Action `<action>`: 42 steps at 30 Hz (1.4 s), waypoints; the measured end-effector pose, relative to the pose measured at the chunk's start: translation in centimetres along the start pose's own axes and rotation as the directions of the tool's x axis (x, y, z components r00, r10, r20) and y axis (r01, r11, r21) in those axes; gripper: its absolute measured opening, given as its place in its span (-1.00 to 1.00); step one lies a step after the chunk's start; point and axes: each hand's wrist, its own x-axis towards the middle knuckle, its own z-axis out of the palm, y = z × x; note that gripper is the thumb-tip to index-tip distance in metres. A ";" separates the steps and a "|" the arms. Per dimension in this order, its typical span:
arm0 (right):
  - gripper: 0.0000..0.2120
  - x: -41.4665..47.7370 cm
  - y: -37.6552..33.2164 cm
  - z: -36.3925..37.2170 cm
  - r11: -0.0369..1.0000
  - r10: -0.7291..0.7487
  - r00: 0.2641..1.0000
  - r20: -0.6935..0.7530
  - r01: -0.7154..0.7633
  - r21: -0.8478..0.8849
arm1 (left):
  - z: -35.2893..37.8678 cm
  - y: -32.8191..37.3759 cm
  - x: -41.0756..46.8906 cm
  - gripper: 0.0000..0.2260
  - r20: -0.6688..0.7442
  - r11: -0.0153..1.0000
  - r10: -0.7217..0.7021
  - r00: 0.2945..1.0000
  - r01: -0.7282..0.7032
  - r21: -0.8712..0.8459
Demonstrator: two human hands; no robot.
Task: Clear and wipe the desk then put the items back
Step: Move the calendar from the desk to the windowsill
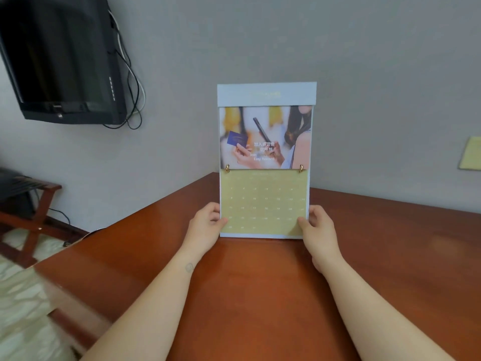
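While both hands grip the desk calendar (265,162) by its lower side edges, the card stands upright with its bottom edge at or just above the desk (260,295); contact cannot be confirmed. Left hand (205,225): thumb lies across the front of the yellow date sheet, remaining fingers (212,213) curl behind the left edge, so the card is pinched front to back. Right hand (318,226): same pinch, mirrored, thumb on the front lower corner, fingers wrapped behind the right edge. Judgement: the symmetric low grip keeps the tall card square and plumb, likely for standing it near the wall beyond the fingertips, or for lifting it clear; which of the two cannot be told. Desk surface toward the wrists and to either side of the fingers is bare reddish wood, nothing obstructing. Beyond the fingers, up and left, a wall-mounted television (62,61) with dangling cables (135,82). Far left of the left hand, lower, a wooden luggage rack (31,204). Well right of the right-hand fingers, a yellow sheet (472,153) at the frame edge.
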 end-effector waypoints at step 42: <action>-0.76 -40.6 -11.9 -44.1 0.993 -0.001 0.897 -0.443 0.053 0.106 | 15.8 30.6 -34.2 -0.66 0.880 0.913 0.291 0.375 0.165 -0.372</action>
